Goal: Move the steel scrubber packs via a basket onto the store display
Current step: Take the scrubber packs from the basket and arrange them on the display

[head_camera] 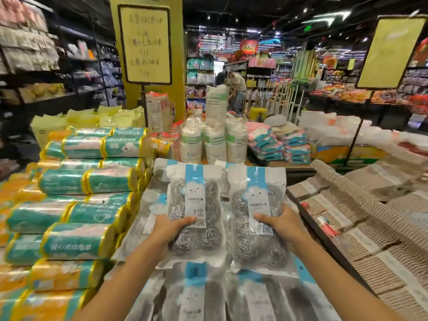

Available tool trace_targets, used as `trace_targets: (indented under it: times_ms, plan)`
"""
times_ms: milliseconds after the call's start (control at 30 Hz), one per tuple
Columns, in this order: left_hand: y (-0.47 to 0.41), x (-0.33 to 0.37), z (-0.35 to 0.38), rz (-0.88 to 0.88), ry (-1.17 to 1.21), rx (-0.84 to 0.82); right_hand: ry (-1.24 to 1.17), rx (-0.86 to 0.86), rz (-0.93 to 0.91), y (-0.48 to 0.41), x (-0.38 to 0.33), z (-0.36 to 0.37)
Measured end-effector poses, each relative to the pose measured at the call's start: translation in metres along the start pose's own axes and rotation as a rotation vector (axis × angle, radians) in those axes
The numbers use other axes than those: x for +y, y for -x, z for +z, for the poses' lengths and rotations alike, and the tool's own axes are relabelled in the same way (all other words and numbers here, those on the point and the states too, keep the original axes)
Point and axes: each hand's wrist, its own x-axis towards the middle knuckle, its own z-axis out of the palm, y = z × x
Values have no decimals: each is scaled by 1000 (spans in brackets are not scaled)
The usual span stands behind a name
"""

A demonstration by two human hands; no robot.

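Left grip pinches one steel scrubber pack, thumb on top; right grip pinches a second pack likewise. Both held label-up, side by side over the display stack, probably to extend its two columns.

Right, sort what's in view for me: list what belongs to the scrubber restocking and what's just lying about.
Job in hand: left hand, holding the first scrubber pack; right hand, holding the second scrubber pack; stocked scrubber packs on the display below.

Just lying about: teal and yellow rolls; paper cup stacks; pink and blue cloth packs; brown ribbed packs; yellow sign.
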Motion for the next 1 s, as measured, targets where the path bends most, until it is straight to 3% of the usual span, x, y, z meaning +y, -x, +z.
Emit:
trace_targets:
  times_ms: [200, 433, 600, 733, 867, 1000]
  plan:
    - [-54, -20, 20, -172, -89, 31, 84, -75, 113, -70, 23, 16]
    - [-84, -49, 36, -204, -216, 145, 118, -109, 226, -100, 57, 24]
    - [-87, -55, 38, -105, -398, 220, 221, -71, 247, -102, 62, 28]
    - [-77, -54, 41, 108, -657, 265, 443, -4, 210, -89, 49, 34]
    - [-70, -51, 39, 256, -859, 251, 819, 94, 35, -74, 35, 36]
    - [-62, -41, 33, 439, -1057, 213, 931, 77, -192, -54, 17, 37]
